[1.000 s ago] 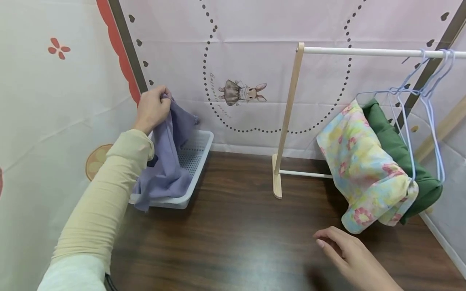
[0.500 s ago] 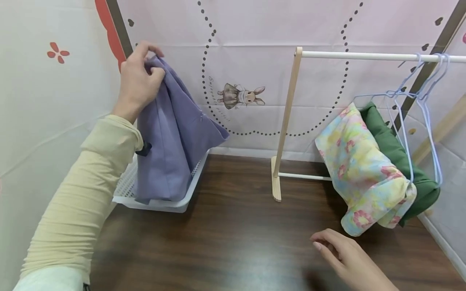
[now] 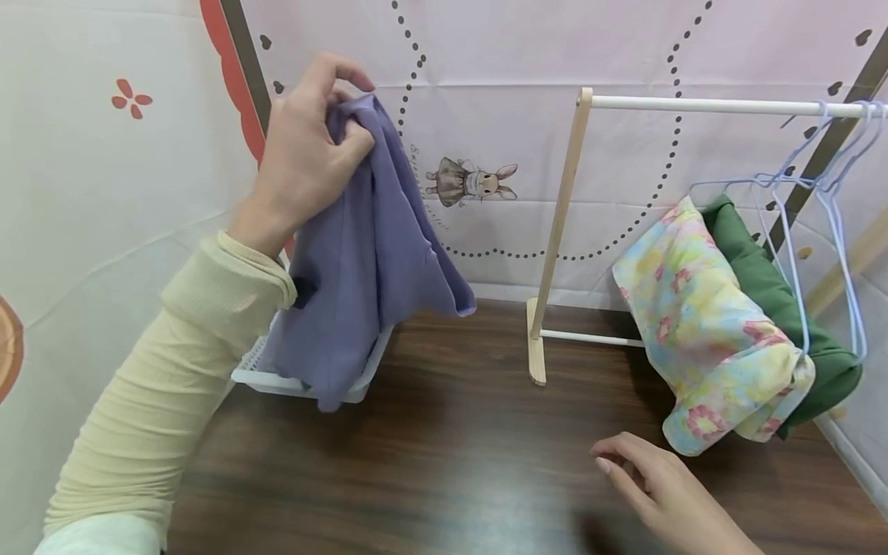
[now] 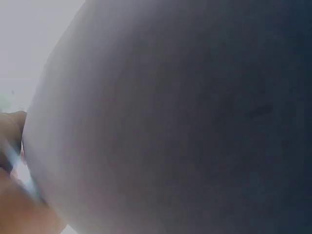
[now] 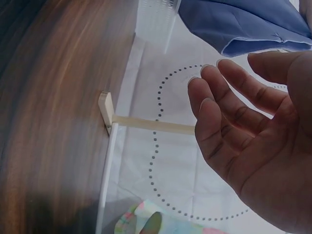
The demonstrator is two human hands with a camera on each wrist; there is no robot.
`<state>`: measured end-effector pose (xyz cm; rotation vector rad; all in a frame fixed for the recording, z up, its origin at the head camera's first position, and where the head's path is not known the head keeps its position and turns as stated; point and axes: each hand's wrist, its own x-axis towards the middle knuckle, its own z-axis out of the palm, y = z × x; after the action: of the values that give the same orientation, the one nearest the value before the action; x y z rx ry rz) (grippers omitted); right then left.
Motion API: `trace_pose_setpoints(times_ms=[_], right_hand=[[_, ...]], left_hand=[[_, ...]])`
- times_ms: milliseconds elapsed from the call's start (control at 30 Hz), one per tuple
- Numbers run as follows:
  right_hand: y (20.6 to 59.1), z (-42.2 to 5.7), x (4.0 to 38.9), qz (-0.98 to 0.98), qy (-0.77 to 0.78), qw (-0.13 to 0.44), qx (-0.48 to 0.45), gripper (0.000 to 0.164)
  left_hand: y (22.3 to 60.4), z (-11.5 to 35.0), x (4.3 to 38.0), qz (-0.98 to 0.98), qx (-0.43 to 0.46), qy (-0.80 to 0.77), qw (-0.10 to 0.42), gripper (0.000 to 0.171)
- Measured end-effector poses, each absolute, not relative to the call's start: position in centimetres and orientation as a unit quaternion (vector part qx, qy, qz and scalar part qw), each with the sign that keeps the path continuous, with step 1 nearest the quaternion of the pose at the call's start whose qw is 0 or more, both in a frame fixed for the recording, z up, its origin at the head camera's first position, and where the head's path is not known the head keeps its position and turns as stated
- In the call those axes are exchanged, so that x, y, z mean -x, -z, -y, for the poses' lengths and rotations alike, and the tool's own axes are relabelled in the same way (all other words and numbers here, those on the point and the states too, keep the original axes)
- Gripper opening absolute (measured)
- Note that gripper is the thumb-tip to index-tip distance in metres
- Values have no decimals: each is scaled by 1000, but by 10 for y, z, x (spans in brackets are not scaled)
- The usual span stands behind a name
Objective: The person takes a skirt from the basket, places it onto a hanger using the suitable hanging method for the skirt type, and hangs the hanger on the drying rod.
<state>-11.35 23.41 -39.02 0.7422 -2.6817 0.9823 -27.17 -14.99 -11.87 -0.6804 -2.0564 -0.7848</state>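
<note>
My left hand [image 3: 308,146] pinches the top edge of a purple garment [image 3: 347,262] between thumb and fingers. The cloth hangs down in folds, a sleeve-like end pointing right, its lower part overlapping a white plastic basket [image 3: 375,358]. In the left wrist view, the purple cloth [image 4: 146,122] fills nearly everything, hiding most of the hand. My right hand [image 3: 662,489] hovers over the table at the lower right, holding nothing. The right wrist view shows this right hand [image 5: 253,122] with loosely bent fingers and the palm visible.
A rack with a white rail [image 3: 694,105] and wooden post [image 3: 562,208] stands at the back right. From it hang several light-blue hangers [image 3: 787,254], a floral garment [image 3: 708,324] and a green garment [image 3: 756,266]. Printed cloth walls border the dark wooden table [image 3: 444,462].
My left hand has lifted the purple garment up out of the basket, then shifted it rightward. The right hand stays in about the same place.
</note>
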Motion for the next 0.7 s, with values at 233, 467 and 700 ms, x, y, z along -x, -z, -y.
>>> trace_pose_setpoints(times_ms=[233,467,700], right_hand=[[378,-228,115,908,-327,96,-245,12],[352,-217,119,895,-327,127,-275,16],[310,-198,128,868,-324,180,-330,24]], left_hand=[[124,126,246,809,332,294,387,34],[137,106,229,796,387,284,370,33],[154,84,217,776,442,283,349,31]])
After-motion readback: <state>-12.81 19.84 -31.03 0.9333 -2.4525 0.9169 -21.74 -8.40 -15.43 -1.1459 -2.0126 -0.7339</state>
